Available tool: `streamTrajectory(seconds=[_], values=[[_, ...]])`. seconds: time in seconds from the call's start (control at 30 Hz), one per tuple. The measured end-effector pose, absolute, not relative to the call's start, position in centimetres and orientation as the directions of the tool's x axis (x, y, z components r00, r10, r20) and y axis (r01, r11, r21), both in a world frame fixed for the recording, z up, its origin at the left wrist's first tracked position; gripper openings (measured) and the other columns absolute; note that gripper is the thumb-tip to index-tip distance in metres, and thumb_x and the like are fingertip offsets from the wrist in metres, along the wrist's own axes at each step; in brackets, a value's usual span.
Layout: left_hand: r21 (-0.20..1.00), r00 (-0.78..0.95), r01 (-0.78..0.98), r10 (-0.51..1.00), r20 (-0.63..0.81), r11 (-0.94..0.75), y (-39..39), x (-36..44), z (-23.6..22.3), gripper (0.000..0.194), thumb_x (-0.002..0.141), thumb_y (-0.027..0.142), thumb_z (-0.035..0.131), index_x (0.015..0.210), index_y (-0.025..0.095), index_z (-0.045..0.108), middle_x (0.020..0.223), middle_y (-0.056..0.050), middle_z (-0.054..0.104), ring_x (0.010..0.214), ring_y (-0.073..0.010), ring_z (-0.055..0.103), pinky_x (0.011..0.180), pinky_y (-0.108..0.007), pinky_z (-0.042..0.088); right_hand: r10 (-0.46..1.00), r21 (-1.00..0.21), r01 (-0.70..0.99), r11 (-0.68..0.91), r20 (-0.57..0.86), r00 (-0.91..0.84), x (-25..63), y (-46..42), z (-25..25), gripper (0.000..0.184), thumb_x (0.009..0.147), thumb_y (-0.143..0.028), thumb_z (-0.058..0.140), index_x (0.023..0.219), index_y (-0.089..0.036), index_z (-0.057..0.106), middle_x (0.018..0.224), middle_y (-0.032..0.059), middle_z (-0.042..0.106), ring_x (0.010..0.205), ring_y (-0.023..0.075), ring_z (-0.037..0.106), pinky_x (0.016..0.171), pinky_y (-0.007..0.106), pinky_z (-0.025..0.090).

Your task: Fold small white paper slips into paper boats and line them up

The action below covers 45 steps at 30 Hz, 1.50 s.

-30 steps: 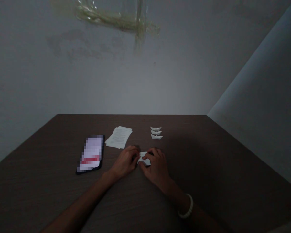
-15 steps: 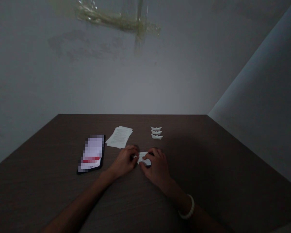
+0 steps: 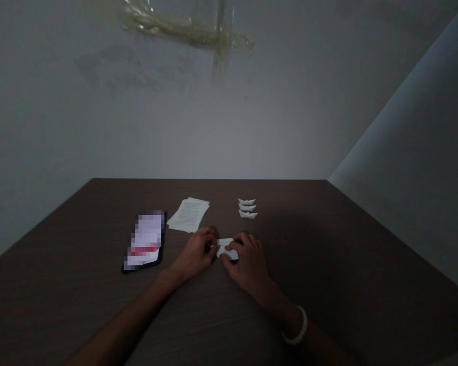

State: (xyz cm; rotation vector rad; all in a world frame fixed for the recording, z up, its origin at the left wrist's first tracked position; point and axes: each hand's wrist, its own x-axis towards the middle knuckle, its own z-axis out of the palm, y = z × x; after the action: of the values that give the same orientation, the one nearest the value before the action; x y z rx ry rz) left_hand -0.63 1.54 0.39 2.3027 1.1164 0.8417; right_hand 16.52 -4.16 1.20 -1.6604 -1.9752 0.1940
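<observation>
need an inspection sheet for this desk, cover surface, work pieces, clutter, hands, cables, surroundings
surface: dark, wood-grained table, dimly lit
work pieces: small white paper between the hands, apparently folded; three white paper boats lined up beyond it; loose pile of printed sheets to the left
clutter: phone lying left of the sheets, screen pixelated
left hand: fingers at the paper's left end, grip partly hidden
right hand: thumb and fingers on the paper's right part; pale bracelet on the wrist
cables: nothing seen
surroundings: grey wall behind, stained, with shiny yellowish strips, perhaps tape
</observation>
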Motion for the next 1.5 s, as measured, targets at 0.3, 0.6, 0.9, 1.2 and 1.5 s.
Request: streamTrajectory(seconds=[0.3,0.6,0.9,1.2,1.5], values=[[0.592,0.470,0.569,0.816,0.337,-0.571,1.7,-0.7,0.3,0.006,0.077,0.012,0.059,0.074,0.016,0.060,0.085,-0.006,0.057,0.083,-0.0205,0.056,0.074,-0.033,0.046,0.946,-0.435,0.871,0.227,0.312,-0.090,16.5,-4.2,1.3,0.012,0.079,-0.032,0.069,0.088,-0.024,0.069,0.106,0.0050,0.060,0.101,0.0241,0.050,0.088,0.037,0.037],[0.581,0.481,0.564,0.805,0.346,-0.587,1.6,-0.7,0.2,0.003,0.080,0.014,0.057,0.078,0.016,0.059,0.088,-0.007,0.056,0.089,-0.0227,0.055,0.080,-0.036,0.046,0.942,-0.424,0.871,0.246,0.317,-0.111,16.7,-4.1,1.3,0.012,0.079,-0.033,0.069,0.087,-0.024,0.068,0.103,0.0048,0.060,0.100,0.0237,0.050,0.087,0.037,0.038],[0.587,0.479,0.565,0.810,0.338,-0.580,1.5,-0.6,0.3,0.004,0.079,0.014,0.057,0.077,0.017,0.059,0.089,-0.007,0.056,0.090,-0.0223,0.055,0.080,-0.035,0.047,0.935,-0.439,0.857,0.270,0.332,-0.125,16.8,-4.0,1.2,0.011,0.078,-0.031,0.070,0.086,-0.023,0.068,0.101,0.0052,0.061,0.098,0.0237,0.051,0.086,0.037,0.038],[0.582,0.487,0.546,0.794,0.363,-0.602,1.6,-0.5,0.1,0.007,0.078,0.010,0.056,0.077,0.017,0.059,0.088,-0.006,0.056,0.089,-0.0218,0.055,0.080,-0.034,0.046,0.925,-0.431,0.834,0.344,0.307,-0.223,17.4,-3.5,1.2,0.018,0.082,-0.033,0.068,0.098,-0.029,0.071,0.103,0.0040,0.060,0.100,0.0217,0.050,0.087,0.036,0.038],[0.578,0.478,0.567,0.806,0.349,-0.587,1.3,-0.4,0.5,0.006,0.078,0.012,0.056,0.078,0.016,0.060,0.090,-0.008,0.056,0.091,-0.0235,0.056,0.080,-0.036,0.048,0.926,-0.388,0.851,0.354,0.272,-0.261,17.6,-3.5,1.6,0.022,0.084,-0.033,0.065,0.105,-0.031,0.070,0.107,0.0037,0.058,0.100,0.0220,0.049,0.087,0.036,0.037]])
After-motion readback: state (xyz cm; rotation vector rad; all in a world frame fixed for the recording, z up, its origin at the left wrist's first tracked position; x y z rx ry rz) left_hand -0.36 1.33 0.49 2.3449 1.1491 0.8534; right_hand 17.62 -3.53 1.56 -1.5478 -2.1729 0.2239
